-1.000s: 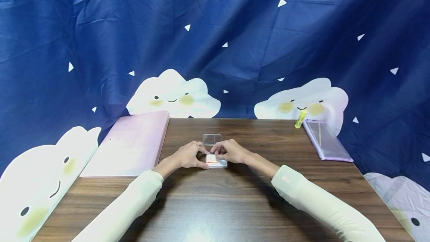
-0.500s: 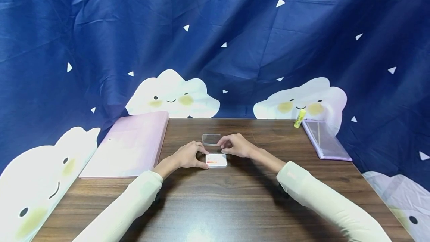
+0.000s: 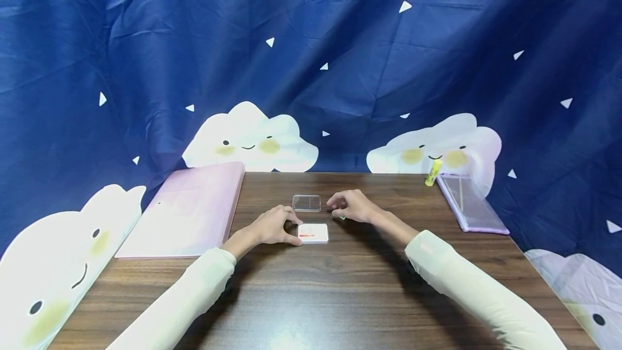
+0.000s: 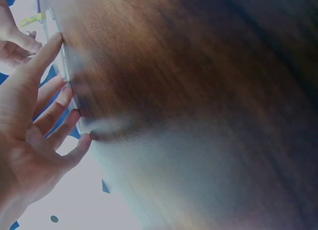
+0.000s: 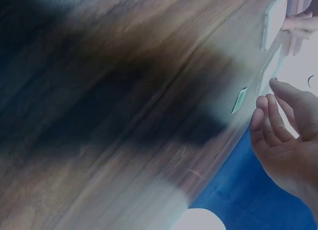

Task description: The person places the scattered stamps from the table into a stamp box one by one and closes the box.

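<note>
A small flat white case [image 3: 316,234] with orange-red printing lies on the table, its left end held between the thumb and fingers of my left hand [image 3: 273,225]. Just behind it lies a clear rectangular lid [image 3: 306,203]. My right hand [image 3: 355,207] hovers to the right of the lid, fingers loosely bent and nothing between them. Under that hand a small flat green piece [image 5: 240,100] rests on the wood in the right wrist view; the head view shows only a sliver of it. The left wrist view shows my left fingertips [image 4: 85,139] at the table surface.
A large pale pink folder [image 3: 184,209] lies on the left of the brown table [image 3: 291,296]. At the back right are a yellow glue stick [image 3: 434,172] and a purple-edged clear pouch [image 3: 471,204]. A blue cloud-print curtain [image 3: 311,58] hangs behind.
My right hand has moved off the white case, rightward and slightly back, and a bit of green now shows beneath it. The left hand has stayed at the case.
</note>
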